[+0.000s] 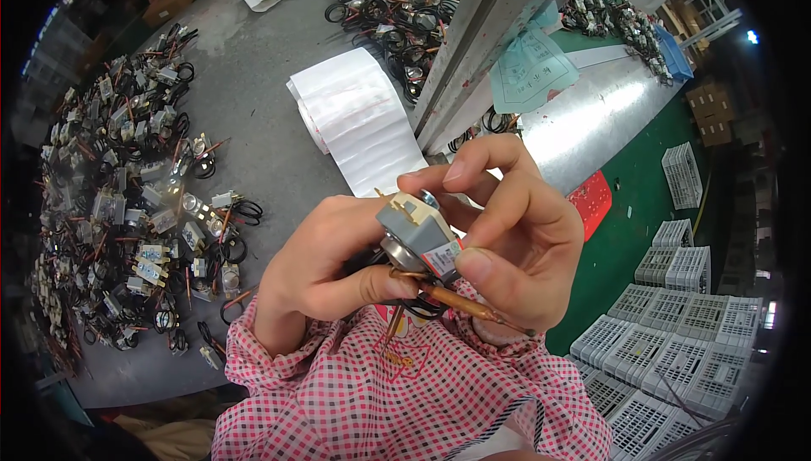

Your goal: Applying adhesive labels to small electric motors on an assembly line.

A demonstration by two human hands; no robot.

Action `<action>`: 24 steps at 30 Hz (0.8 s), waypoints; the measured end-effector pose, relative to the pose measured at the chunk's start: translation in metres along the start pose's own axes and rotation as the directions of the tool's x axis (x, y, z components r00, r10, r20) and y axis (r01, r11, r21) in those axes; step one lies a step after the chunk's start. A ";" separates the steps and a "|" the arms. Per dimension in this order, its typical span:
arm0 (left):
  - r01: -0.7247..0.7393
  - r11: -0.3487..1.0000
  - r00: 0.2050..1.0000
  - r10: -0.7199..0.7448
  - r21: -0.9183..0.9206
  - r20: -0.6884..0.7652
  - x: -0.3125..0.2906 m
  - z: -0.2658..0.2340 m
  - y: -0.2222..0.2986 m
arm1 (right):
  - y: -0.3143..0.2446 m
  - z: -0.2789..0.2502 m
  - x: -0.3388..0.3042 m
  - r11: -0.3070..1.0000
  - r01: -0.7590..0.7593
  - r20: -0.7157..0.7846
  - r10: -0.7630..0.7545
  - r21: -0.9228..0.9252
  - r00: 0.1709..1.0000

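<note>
Both hands clamp one grey thermostat [418, 241] above lap: L hand [325, 271] grips from left, R hand [515, 241] pinches label side, copper probe [465, 303] pointing lower right under R thumb.

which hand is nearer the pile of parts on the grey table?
Left. The left hand grips the small grey device just right of the pile of parts. The right hand holds the same device from its far side, farther from the pile.
</note>
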State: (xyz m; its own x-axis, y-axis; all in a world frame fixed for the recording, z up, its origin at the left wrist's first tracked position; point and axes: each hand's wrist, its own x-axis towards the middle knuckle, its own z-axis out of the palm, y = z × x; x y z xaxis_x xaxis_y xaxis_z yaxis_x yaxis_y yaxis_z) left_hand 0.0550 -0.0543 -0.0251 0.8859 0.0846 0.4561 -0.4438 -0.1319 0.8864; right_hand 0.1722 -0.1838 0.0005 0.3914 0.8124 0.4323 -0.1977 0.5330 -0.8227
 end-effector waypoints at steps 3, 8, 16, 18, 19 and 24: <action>-0.015 1.000 1.000 0.015 0.000 0.001 0.001 0.000 -0.002 | -0.001 -0.001 0.000 1.000 -0.007 0.007 0.008 -0.010 1.000; -0.021 1.000 1.000 0.022 0.014 -0.020 0.002 0.000 -0.002 | -0.003 -0.001 0.000 0.999 -0.050 -0.008 0.050 0.009 0.999; 0.052 0.998 0.997 -0.054 -0.038 -0.049 -0.001 0.002 -0.001 | -0.004 -0.001 0.001 0.998 -0.059 -0.005 0.059 -0.036 0.998; 0.041 0.998 0.999 -0.042 -0.049 -0.026 -0.001 0.002 -0.004 | -0.004 -0.001 0.000 0.998 -0.054 -0.015 0.053 -0.033 0.998; 0.058 0.997 0.998 -0.059 -0.045 -0.029 0.000 0.002 -0.005 | -0.003 -0.001 0.000 0.998 -0.048 -0.024 0.047 -0.030 0.999; -0.032 0.999 0.999 0.032 -0.014 0.009 0.001 -0.001 -0.009 | 0.001 -0.002 0.000 0.999 0.001 -0.026 -0.002 -0.047 1.000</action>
State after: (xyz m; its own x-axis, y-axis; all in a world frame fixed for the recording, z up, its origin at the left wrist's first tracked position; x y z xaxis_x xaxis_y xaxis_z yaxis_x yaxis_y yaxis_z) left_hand 0.0602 -0.0520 -0.0328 0.8723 0.0717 0.4836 -0.4737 -0.1209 0.8724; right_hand 0.1735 -0.1840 -0.0006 0.4151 0.8047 0.4245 -0.1545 0.5222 -0.8387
